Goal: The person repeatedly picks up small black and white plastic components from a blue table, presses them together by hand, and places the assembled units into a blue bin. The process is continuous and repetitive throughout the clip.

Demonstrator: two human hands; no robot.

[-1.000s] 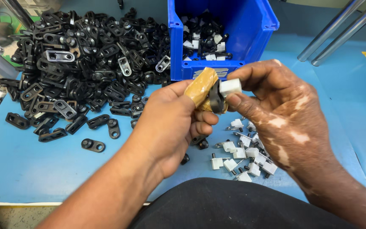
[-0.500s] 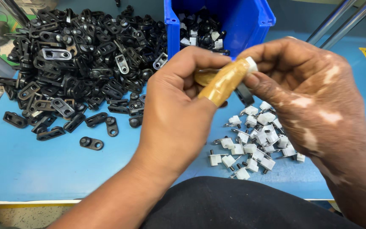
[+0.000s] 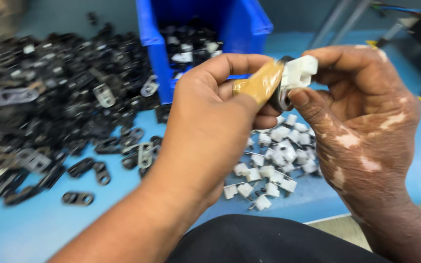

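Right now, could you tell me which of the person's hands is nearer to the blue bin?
Left. The left hand is raised just in front of the blue bin, overlapping its front edge in view. The right hand is off to the bin's right, pinching a small white piece.

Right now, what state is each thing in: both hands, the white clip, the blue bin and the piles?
left hand: closed, thumb taped in tan
right hand: pinching the white clip
white clip: held up, pressed onto a dark part
blue bin: open, partly filled
black parts: loose heap on the table
white clips: small loose pile
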